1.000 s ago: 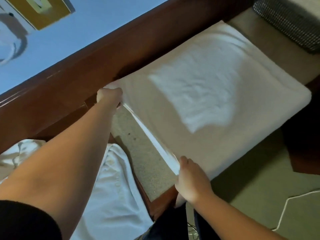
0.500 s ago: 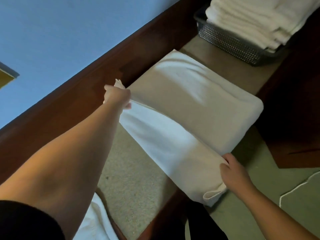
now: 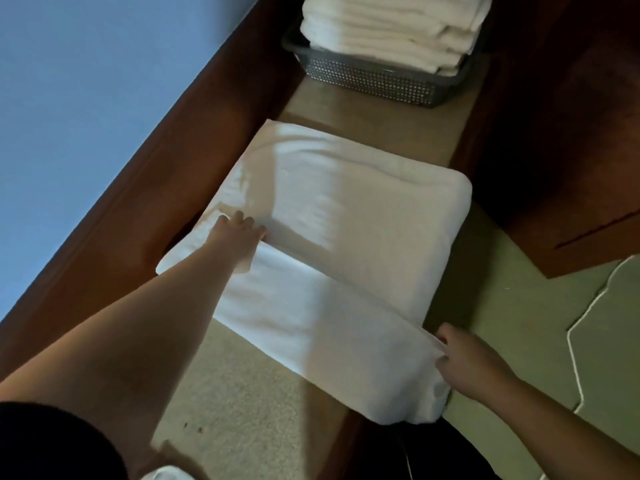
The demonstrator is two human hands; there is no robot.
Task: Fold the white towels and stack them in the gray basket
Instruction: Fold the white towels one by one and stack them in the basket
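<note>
A white towel (image 3: 346, 216) lies on the beige bench top, its near flap (image 3: 304, 327) turned over toward the middle. My left hand (image 3: 239, 233) rests on the towel at the flap's far-left corner, fingers spread over the cloth. My right hand (image 3: 464, 362) pinches the flap's near-right corner at the bench's front edge. Farther along the bench stands the gray basket (image 3: 374, 77), holding a stack of several folded white towels (image 3: 388, 26).
A dark wooden back rail (image 3: 166, 188) runs along the bench on the left under a blue wall. Dark wood furniture (image 3: 561, 161) stands to the right. A white cord (image 3: 575, 344) lies on the green floor. Another white cloth (image 3: 166, 474) shows at the bottom edge.
Both hands have carried the near edge of the towel over toward the middle. The left hand went from gripping the lifted corner to lying on the cloth. The view swung toward the basket.
</note>
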